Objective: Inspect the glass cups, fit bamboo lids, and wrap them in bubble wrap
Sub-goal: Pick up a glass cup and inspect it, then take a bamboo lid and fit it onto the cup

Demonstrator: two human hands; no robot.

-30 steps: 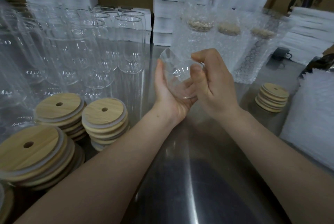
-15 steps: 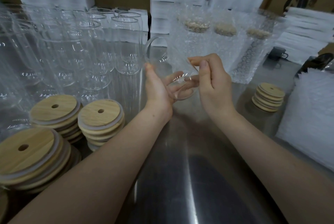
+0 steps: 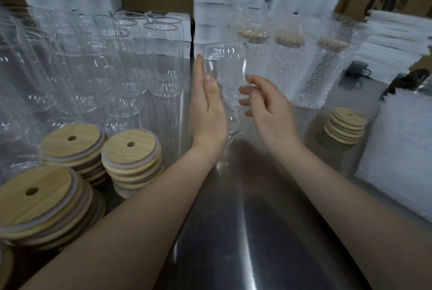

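Glass cup sits upright between both grips. Left grip presses flat, fingers straight. Right grip touches it, fingers loosely bent.

The left forearm and right forearm are bare along all of the length in view, from the near edge of the scene to the wrists. The left hand and right hand are bare too, with short, plain fingernails where these show; the right hand's fingertips look slightly blurred.
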